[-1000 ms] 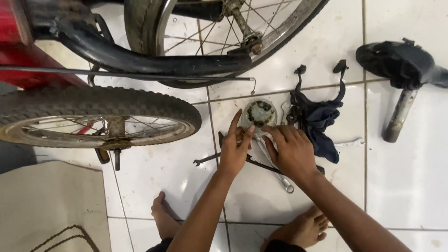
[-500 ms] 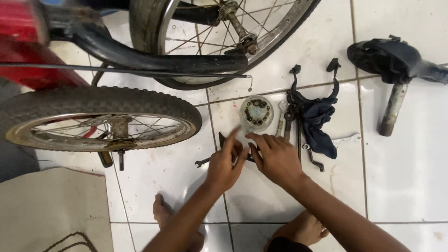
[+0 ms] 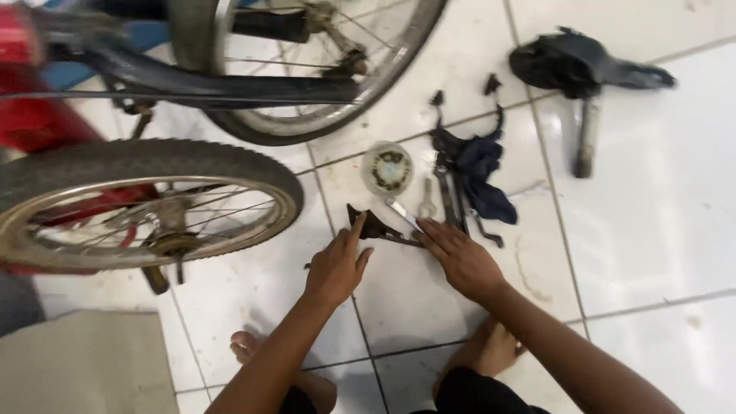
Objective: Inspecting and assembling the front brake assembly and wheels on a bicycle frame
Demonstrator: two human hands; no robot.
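Observation:
My left hand (image 3: 336,266) pinches the near end of a dark metal bracket (image 3: 374,227) lying on the white tiled floor. My right hand (image 3: 462,259) grips the same bracket's thin right end, its fingertips next to a silver wrench (image 3: 402,212). Both forearms reach in from the bottom of the view. Just beyond the hands lie two more spanners (image 3: 443,186) and a small round tin (image 3: 387,169) with small parts inside.
A dark blue rag (image 3: 481,170) lies right of the tools. A black bicycle saddle on its post (image 3: 580,70) rests at the far right. A tyred bicycle wheel (image 3: 146,201) stands at left, a second wheel and black frame (image 3: 299,84) behind. My bare feet (image 3: 491,349) sit below.
Both hands have drawn back from the round tin toward me and now hold the dark bracket on the floor. The tin and spanners lie uncovered.

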